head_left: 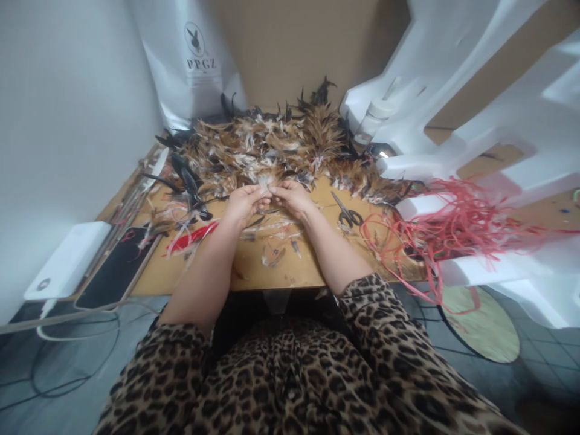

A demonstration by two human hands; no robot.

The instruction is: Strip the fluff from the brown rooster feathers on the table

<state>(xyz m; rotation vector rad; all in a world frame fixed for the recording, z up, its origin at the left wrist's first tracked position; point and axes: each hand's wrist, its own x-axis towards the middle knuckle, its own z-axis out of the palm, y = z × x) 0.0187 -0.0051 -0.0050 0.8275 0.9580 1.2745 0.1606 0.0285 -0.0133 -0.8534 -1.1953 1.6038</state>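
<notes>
My left hand (248,202) and my right hand (290,196) meet over the middle of the wooden table (272,275), fingertips pinched close together. Between them is a small whitish tuft that looks like the fluffy base of a feather (266,180); both hands seem closed on it. Just beyond the fingers spreads a large heap of brown, white and black feathers (254,142). Scissors (348,214) with dark handles lie to the right of my right hand. Loose feather scraps (274,254) are scattered under my wrists.
At left are a phone (115,269), a white power bank (67,260) with a cable, and red ribbon (193,237). Pink-red strips (466,223) spill over white foam (480,269) at right. A clear bottle (372,121) stands behind, and a white bag (194,66) at back left.
</notes>
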